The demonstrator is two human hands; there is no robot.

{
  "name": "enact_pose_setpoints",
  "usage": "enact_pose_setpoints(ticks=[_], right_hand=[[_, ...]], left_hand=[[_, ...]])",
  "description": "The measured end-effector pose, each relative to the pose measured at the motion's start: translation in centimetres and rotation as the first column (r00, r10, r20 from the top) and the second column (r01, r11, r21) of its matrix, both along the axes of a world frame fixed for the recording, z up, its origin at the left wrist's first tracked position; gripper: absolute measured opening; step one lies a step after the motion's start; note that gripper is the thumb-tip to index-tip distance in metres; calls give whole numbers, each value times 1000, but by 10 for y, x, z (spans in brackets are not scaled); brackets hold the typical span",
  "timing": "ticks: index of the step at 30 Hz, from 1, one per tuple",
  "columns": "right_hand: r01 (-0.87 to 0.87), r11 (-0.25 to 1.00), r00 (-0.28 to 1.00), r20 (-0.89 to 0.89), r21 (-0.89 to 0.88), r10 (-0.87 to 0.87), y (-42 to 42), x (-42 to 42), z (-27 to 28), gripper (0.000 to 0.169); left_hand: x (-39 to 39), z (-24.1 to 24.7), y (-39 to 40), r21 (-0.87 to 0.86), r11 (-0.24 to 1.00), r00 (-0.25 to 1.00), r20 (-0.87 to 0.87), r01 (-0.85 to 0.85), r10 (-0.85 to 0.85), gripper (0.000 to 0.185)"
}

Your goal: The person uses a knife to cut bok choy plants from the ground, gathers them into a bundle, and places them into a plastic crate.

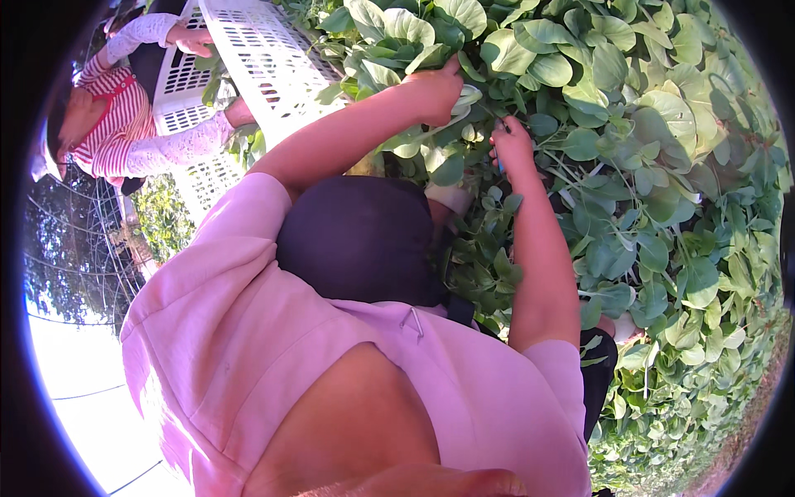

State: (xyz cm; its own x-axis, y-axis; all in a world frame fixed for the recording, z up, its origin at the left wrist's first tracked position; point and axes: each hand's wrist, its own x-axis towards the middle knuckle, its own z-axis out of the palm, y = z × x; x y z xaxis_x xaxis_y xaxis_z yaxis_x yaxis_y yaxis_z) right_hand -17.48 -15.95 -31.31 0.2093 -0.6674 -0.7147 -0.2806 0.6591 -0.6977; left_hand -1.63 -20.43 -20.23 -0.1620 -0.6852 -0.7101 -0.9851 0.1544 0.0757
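My left hand [438, 93] is closed around the pale stalks of a leafy green plant [407, 37], whose broad leaves spread above and beside it. To its right and slightly lower, my right hand [514, 146] grips a small tool with a blue handle [500, 163], probably a knife; its working end is mostly lost among the leaves. The two hands are a short way apart. Dense leafy greens [584, 143] surround them. Stems and the soil under the leaves are largely hidden.
White perforated plastic crates [267, 68] stand at the upper left. Beyond them a person in a striped top [121, 118] reaches with both hands over a crate holding greens. My dark-clothed knee [360, 239] is below my left forearm. More greens [683, 354] extend down the right side.
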Motion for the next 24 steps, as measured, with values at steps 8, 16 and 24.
enact_pose_setpoints(ticks=[8, 16, 24], right_hand=[[72, 990, 994, 72, 118, -81, -1, 12, -14, 30], [44, 985, 993, -104, -169, -63, 16, 24, -45, 28], [37, 978, 988, 138, 208, -67, -13, 24, -32, 44]], left_hand=[[35, -20, 11, -48, 977, 973, -116, -208, 201, 55], [42, -25, 13, -18, 966, 954, -162, -257, 251, 52], [53, -33, 16, -43, 963, 940, -235, -266, 249, 54]])
